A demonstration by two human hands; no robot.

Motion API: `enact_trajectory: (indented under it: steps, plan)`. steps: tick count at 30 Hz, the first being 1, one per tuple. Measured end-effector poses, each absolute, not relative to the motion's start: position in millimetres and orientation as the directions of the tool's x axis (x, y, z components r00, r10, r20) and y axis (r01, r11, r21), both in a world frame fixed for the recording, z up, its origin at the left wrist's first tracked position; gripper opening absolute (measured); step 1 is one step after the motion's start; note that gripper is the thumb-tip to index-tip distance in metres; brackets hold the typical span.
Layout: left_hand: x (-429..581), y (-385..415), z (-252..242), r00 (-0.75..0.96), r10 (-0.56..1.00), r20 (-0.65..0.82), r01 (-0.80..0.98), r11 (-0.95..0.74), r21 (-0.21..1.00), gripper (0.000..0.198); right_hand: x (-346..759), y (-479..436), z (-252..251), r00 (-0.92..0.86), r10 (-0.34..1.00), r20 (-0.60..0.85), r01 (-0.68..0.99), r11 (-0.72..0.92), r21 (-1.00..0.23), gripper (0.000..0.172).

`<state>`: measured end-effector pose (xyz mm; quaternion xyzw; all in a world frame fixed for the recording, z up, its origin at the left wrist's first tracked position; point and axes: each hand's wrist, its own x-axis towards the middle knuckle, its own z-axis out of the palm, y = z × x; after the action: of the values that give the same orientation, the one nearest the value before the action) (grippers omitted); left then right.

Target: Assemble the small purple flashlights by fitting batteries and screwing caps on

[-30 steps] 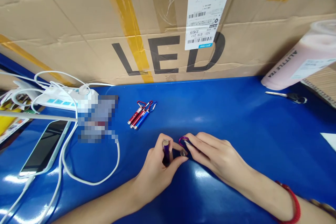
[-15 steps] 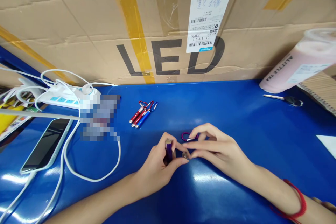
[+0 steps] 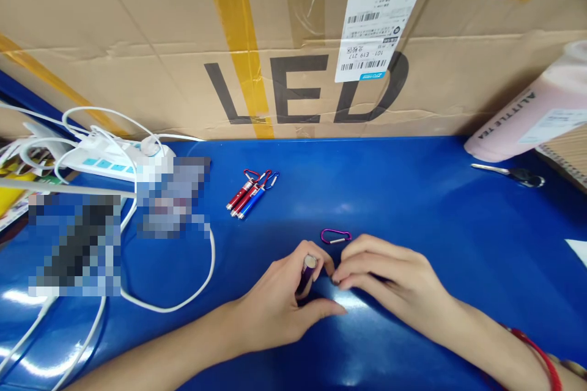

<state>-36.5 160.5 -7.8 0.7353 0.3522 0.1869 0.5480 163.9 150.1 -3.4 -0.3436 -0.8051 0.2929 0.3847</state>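
Note:
My left hand (image 3: 287, 302) is wrapped round a small purple flashlight barrel (image 3: 307, 272), held upright near the table's front. My right hand (image 3: 389, 278) rests beside it with fingertips pinched together close to the barrel's top; what they pinch is too small to make out. A purple carabiner clip (image 3: 335, 236) lies loose on the blue table (image 3: 413, 195) just behind both hands. Three small keychain flashlights (image 3: 250, 193), two red and one blue, lie together farther back to the left.
A large cardboard box (image 3: 293, 43) marked LED walls off the back. A white power strip (image 3: 105, 162) with looping white cables (image 3: 202, 275) sits at left. A pink bottle (image 3: 532, 116) and scissors (image 3: 509, 172) lie at right.
The purple carabiner has left my right hand and now lies on the table behind it. My right fingers have closed in a pinch next to the barrel.

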Motion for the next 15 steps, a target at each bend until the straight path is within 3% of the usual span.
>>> enact_trajectory:
  steps: [4, 7, 15]
  plan:
    - [-39.0, 159.3, -3.9, 0.731, 0.682, -0.036, 0.323, -0.298, 0.898, 0.010, 160.6, 152.4, 1.3, -0.157, 0.938, 0.308, 0.291, 0.342, -0.894, 0.007]
    - [-39.1, 157.3, -1.7, 0.728, 0.686, 0.009, 0.345, -0.378, 0.859, 0.015, 157.7, 152.2, 3.2, -0.113, 0.979, 0.168, 0.186, 0.187, -0.965, 0.009]
    - [-33.8, 155.0, -7.5, 0.702, 0.699, 0.137, 0.398, -0.545, 0.738, 0.017, 157.2, 148.8, 5.1, -0.260, 0.940, 0.219, 0.263, 0.287, -0.921, 0.007]
